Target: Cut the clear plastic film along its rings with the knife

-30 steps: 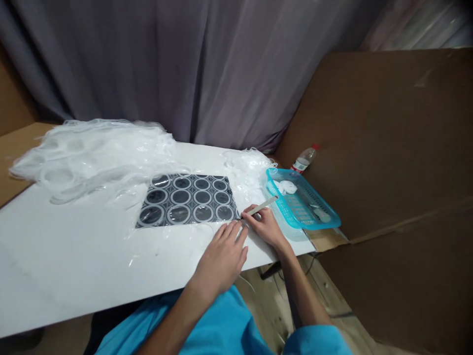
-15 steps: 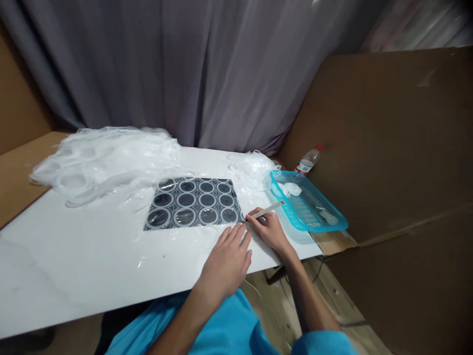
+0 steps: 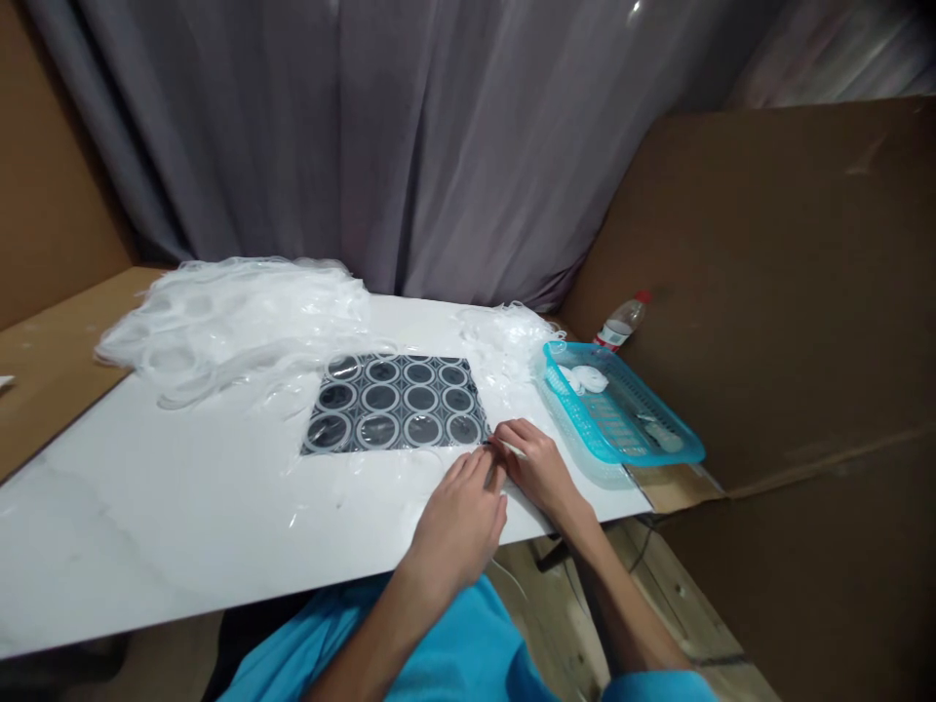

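A dark patterned sheet (image 3: 401, 411) with rows of white rings and glossy clear film lies flat on the white table (image 3: 190, 517). At its lower right corner, the fingertips of my two hands meet. My left hand (image 3: 459, 512) rests palm down on the table's near side, fingers bent and closed together at the tips. From the right, my right hand (image 3: 537, 466) comes in with thumb and fingers pinched. Whatever lies between the fingertips is too small and covered to make out. No stick shows in the right hand now.
A big heap of white film rings (image 3: 241, 312) covers the back left. A smaller white pile (image 3: 508, 336) lies behind the sheet's right side. A blue basket (image 3: 621, 456) with white pieces stands at right, a red-capped bottle (image 3: 621, 322) behind it. Cardboard walls (image 3: 790, 292) flank the table.
The thin pale stick that stuck up from my right hand is out of sight. My hands have drawn closer, fingertips now together. The whole view has shifted slightly.
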A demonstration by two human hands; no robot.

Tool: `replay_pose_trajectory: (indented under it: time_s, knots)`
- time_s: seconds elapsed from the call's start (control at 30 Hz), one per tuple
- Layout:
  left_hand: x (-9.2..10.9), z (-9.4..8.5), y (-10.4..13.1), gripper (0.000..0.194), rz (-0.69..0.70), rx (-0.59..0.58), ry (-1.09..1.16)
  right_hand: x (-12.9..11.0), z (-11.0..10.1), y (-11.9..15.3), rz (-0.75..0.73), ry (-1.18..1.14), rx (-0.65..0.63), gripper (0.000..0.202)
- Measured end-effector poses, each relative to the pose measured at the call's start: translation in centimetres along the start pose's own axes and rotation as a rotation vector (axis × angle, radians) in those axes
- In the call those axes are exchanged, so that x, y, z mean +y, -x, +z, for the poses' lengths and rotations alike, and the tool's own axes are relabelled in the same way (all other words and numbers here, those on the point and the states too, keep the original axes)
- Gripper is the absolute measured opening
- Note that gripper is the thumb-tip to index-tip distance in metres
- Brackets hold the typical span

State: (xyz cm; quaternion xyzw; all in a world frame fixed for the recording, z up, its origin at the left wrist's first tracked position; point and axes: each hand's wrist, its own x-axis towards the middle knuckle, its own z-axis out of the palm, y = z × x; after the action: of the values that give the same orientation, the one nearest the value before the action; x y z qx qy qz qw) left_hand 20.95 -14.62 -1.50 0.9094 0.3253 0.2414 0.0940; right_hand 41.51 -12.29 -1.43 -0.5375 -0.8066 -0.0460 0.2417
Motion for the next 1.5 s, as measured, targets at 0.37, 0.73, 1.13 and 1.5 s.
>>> replay_pose_trajectory:
  time_s: [0.37,0.73,1.13,1.5]
  knots:
    - [0.1,0.1,0.2,0.034,0.003,0.048,-0.029,-0.2,-0.3,-0.2,-0.023,0.123,-0.103,0.031]
    - [-0.2,0.1,0.0,0.047,-0.001,0.004,-0.013,0.7,0.5,-0.4,0.146,-0.102,0.060,0.023]
    - [-0.5,0.8,0.2,0.050,0.004,-0.016,0.006,1.6,-0.2,-0.2,0.362,-0.361,0.230,0.028]
    - [-0.4,0.6,0.3,0.051,0.000,-0.028,-0.011,1.2,-0.2,-0.2,0.367,-0.484,0.085,0.027]
